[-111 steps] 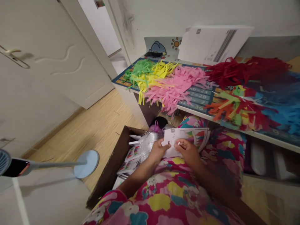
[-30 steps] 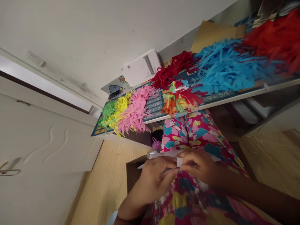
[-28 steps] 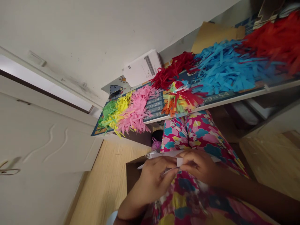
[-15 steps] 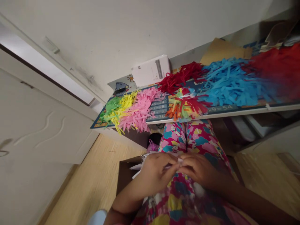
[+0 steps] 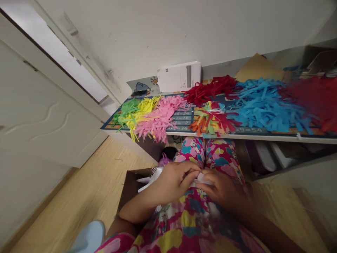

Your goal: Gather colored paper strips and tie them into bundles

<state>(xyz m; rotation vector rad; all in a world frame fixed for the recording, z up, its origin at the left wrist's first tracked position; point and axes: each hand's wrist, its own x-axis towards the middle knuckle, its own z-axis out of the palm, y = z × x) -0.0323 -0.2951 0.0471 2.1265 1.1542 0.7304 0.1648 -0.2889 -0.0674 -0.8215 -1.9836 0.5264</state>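
Note:
Above my lap, my left hand (image 5: 177, 180) and my right hand (image 5: 219, 184) meet with fingertips pinched on a small piece of white paper (image 5: 202, 177). The fingers cover much of the paper. Below my left forearm, more white strips (image 5: 151, 179) stick out over a brown cardboard box (image 5: 129, 182). On the desk ahead lies a multicoloured tassel (image 5: 212, 117) of paper strips, nearest to my hands. Around it are heaps of fringed strips: pink (image 5: 162, 117), yellow (image 5: 139, 116), green (image 5: 126, 111), dark red (image 5: 210, 89), blue (image 5: 265, 105) and red (image 5: 313, 102).
The desk edge (image 5: 184, 133) runs across in front of my knees. At the back stand a white box (image 5: 180, 77) and a tan paper piece (image 5: 259, 68); a dark phone-like object (image 5: 139, 93) lies left. A light blue stool (image 5: 89, 235) is at lower left, a white door (image 5: 44, 105) beyond.
My view has tilted and shifted a little. My hands stay together, and slightly more of the white paper now shows between them. The heaps on the desk are unchanged.

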